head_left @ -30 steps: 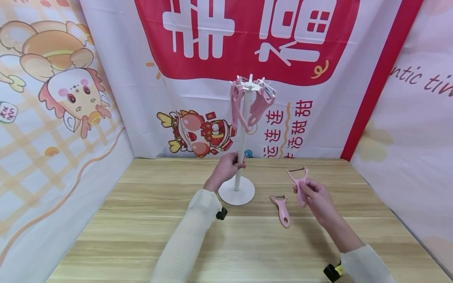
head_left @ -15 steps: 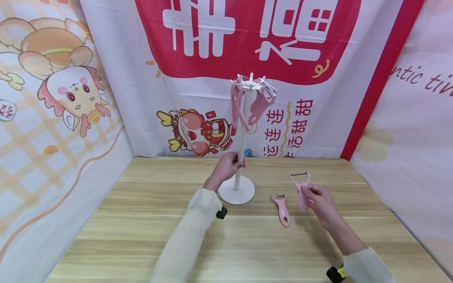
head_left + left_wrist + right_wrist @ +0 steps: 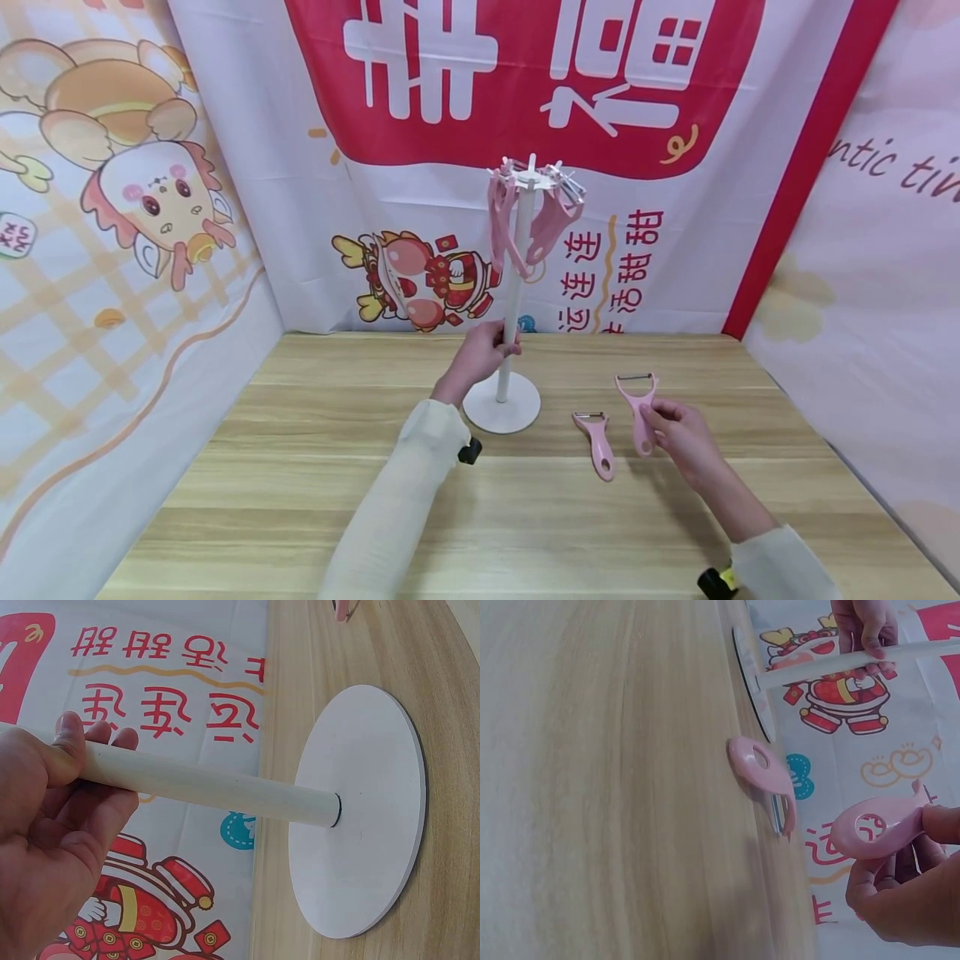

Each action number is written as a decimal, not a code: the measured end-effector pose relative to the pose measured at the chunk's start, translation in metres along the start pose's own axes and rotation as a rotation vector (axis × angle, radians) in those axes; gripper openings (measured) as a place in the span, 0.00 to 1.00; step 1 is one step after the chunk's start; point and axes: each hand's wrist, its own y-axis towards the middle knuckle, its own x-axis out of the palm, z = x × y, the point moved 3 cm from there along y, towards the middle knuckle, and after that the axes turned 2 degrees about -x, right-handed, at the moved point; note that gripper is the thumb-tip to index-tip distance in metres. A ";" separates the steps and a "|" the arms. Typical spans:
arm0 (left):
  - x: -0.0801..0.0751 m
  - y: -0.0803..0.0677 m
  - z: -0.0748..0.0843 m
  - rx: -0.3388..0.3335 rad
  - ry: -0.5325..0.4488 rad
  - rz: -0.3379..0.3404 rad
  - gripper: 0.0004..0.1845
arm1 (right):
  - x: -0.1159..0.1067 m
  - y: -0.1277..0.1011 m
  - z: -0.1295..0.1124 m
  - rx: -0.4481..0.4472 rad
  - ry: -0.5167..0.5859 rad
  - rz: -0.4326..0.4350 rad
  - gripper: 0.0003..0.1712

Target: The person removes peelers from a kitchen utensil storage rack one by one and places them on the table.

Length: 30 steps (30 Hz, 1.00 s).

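1. The wooden table (image 3: 315,500) carries everything; printed banners are hung behind its far edge and along both sides.
2. A white hanging stand (image 3: 513,333) is set near the middle of the far edge, its round base (image 3: 360,817) flat on the table. Several pink peelers (image 3: 551,225) are already hung from the hooks at its top.
3. The stand's pole is gripped by the left hand (image 3: 480,354), fingers curled round it low down, so the stand is steadied.
4. A pink Y-shaped peeler (image 3: 640,408) is pinched by its handle in the right hand (image 3: 682,433), blade pointing to the far edge, right of the base and low over the table; contact with the table cannot be told.
5. A second pink peeler (image 3: 597,442) lies flat between the base and the held one, untouched.
6. The step in hand appears to be hanging: the held peeler would need lifting so its handle hole (image 3: 870,825) meets a free hook.
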 end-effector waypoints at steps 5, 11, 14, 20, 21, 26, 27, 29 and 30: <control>0.000 0.000 -0.001 0.009 0.006 -0.001 0.07 | 0.000 0.002 0.003 -0.022 -0.017 -0.013 0.21; 0.000 0.000 -0.002 -0.003 -0.007 0.000 0.02 | -0.001 0.006 0.007 -0.006 -0.078 -0.015 0.25; 0.000 0.000 -0.002 -0.010 -0.010 -0.002 0.02 | -0.001 0.008 0.009 -0.005 -0.108 -0.017 0.25; 0.000 0.000 -0.002 -0.013 -0.015 -0.005 0.02 | 0.000 0.010 0.012 0.013 -0.169 -0.027 0.27; 0.000 0.000 -0.003 -0.012 -0.015 -0.004 0.02 | -0.001 0.010 0.012 0.018 -0.178 -0.026 0.27; 0.000 0.001 -0.002 -0.013 -0.020 -0.006 0.03 | -0.003 0.013 0.016 0.043 -0.208 -0.023 0.27; 0.000 0.001 -0.002 -0.015 -0.022 -0.007 0.03 | -0.004 0.013 0.018 0.048 -0.212 -0.023 0.27; 0.000 0.001 -0.002 -0.017 -0.023 -0.010 0.03 | -0.005 0.014 0.019 0.053 -0.221 -0.023 0.27; -0.001 0.001 -0.002 -0.017 -0.023 -0.010 0.03 | -0.005 0.014 0.020 0.057 -0.226 -0.020 0.27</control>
